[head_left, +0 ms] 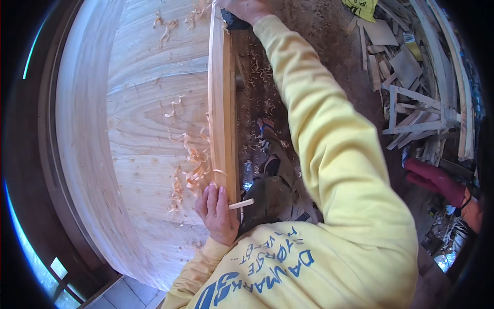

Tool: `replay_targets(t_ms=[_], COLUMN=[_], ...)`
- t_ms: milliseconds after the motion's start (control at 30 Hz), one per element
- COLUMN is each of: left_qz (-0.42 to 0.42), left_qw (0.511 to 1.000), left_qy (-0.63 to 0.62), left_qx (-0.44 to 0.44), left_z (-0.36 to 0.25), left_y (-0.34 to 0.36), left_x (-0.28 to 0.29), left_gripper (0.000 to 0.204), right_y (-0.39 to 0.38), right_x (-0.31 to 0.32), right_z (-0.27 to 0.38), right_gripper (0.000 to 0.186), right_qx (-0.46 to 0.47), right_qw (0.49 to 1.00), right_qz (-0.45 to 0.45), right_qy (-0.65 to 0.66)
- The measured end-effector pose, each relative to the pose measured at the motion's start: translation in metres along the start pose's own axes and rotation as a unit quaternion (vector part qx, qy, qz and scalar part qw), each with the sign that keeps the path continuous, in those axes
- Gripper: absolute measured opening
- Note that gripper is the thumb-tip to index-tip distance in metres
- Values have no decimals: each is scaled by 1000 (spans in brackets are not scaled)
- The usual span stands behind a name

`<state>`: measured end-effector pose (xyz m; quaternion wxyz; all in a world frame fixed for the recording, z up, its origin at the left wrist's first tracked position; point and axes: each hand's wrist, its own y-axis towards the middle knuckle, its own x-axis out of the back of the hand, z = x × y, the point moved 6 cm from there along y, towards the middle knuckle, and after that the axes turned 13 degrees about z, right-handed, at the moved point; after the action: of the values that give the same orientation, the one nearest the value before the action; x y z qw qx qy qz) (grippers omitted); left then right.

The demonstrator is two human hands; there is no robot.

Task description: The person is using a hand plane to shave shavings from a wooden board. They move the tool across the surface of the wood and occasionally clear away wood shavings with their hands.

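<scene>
A long pale wooden board (218,108) stands along the right edge of a broad wooden panel (154,129). At the near end of the board my left hand (218,213) is closed over its edge, fingers together on top. Beside that hand a short pale round stick (242,204) juts to the right; I cannot tell what it belongs to. My right hand (248,7) reaches to the far end, closed on a dark tool that looks like a hand plane (234,20). The picture's top edge cuts off part of hand and tool.
Curled wood shavings (195,165) lie on the panel along the board, and more litter the floor. Scrap wood (406,67) and a wooden frame (417,110) pile up at the right. A yellow bag (363,7) lies at the far right. My foot (266,126) shows below the board.
</scene>
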<state>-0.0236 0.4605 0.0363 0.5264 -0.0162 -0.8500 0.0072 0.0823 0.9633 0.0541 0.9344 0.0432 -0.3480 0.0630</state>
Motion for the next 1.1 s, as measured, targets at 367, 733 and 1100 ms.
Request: replay_targets(t_ms=[367, 733, 1100], left_qz=[-19, -10, 31], left_qw=[999, 1000, 998], left_qy=[11, -17, 60], left_qx=[-24, -24, -2], left_z=[1, 3, 6], left_y=[-65, -63, -66], left_x=[-7, -14, -13], left_gripper=[38, 38, 46], right_y=[-315, 11, -236], right_x=[-20, 12, -23], right_z=[0, -24, -3], right_gripper=[62, 46, 57], right_qx=[105, 46, 80], right_qw=[990, 993, 996], right_qz=[69, -17, 35], right_qy=[65, 104, -3])
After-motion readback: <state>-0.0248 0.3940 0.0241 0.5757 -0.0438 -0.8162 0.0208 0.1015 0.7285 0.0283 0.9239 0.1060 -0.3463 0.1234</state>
